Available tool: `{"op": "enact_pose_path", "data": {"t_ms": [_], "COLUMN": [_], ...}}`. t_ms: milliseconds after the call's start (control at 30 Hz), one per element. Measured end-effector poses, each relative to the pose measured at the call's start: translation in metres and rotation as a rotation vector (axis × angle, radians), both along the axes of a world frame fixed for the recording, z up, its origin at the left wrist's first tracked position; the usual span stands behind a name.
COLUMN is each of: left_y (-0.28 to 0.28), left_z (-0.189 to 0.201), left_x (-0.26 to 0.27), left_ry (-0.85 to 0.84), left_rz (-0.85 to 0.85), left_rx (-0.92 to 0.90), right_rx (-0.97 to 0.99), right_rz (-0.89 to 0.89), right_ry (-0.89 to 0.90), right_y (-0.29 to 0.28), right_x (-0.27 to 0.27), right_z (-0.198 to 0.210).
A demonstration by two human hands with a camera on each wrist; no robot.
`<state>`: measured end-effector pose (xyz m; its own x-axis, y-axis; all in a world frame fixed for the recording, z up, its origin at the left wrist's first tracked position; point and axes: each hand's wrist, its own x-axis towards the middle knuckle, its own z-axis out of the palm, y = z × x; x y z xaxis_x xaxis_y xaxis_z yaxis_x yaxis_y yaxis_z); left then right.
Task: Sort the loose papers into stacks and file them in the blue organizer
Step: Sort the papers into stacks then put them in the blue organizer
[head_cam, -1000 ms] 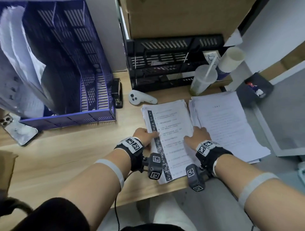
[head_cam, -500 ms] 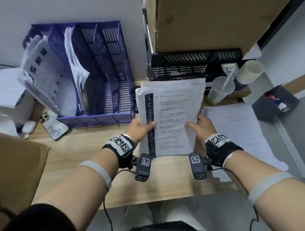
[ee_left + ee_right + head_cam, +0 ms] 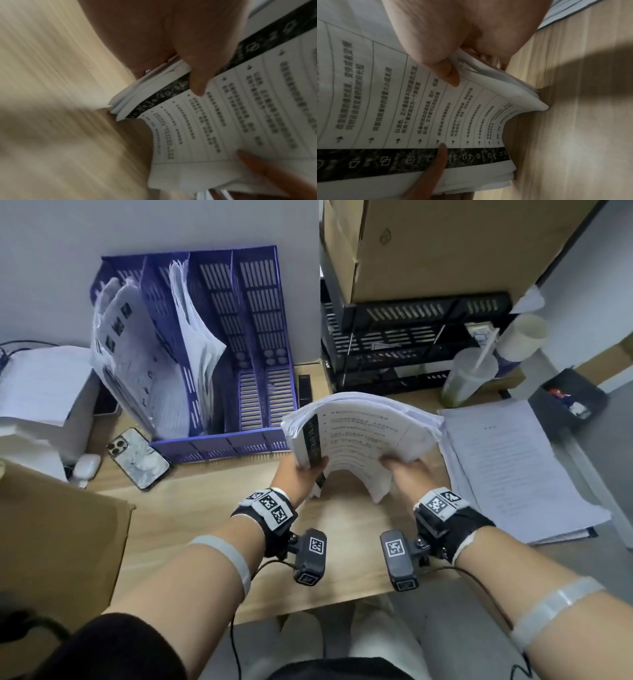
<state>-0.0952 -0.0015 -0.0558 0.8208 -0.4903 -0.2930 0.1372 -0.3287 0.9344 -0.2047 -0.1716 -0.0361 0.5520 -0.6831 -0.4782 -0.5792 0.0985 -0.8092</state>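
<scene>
A thick stack of printed papers [image 3: 359, 433] with a black strip down its left side is held above the wooden desk, its near edge curling down. My left hand [image 3: 305, 474] grips its lower left corner, thumb [image 3: 197, 83] on the black strip. My right hand [image 3: 404, 472] grips the lower right corner, thumb [image 3: 448, 73] on top. The same stack fills the left wrist view [image 3: 240, 115] and the right wrist view [image 3: 402, 108]. The blue organizer [image 3: 219, 443] stands at the back left; its two left slots hold leaning papers [image 3: 144, 364], its two right slots look empty.
A second paper pile [image 3: 513, 470] lies flat on the right. A phone [image 3: 137, 458] and earbud case [image 3: 85, 469] lie left of the organizer. A black tray rack [image 3: 411, 344], cups [image 3: 469, 378] and cardboard boxes [image 3: 445, 241] stand behind; another box [image 3: 51, 542] sits near left.
Both hands lifted the stack off the desk, stood it upright, and now it has tilted away, flatter, nearer the organizer's right front. The head view swung left and up.
</scene>
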Motion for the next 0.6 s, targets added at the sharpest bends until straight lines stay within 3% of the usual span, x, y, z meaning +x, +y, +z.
{"op": "enact_pose_path", "data": {"t_ms": [133,267,433,533,600], "left_y": [0.008,0.02,0.039,0.05,0.056], "left_z": [0.011,0.041,0.072,0.086,0.089], "left_x": [0.002,0.018,0.043,0.044,0.045], "left_ry": [-0.077,-0.135,-0.301,-0.378,-0.415], "left_rz": [-0.073,-0.002,0.009,-0.027,-0.04], "left_rx": [0.076,0.057,0.067,0.019,0.0], "right_rx": [-0.175,-0.359,-0.062,-0.153,-0.185], "right_rz": [0.095,-0.031,0.345,0.528,0.54], "right_ry": [0.059,0.109,-0.044,-0.043,-0.046], "right_y": [-0.001,0.007,0.062,0.105,0.126], "right_x": [0.003,0.013,0.052,0.083,0.099], "right_z": [0.012,0.028,0.072,0.107,0.129]}}
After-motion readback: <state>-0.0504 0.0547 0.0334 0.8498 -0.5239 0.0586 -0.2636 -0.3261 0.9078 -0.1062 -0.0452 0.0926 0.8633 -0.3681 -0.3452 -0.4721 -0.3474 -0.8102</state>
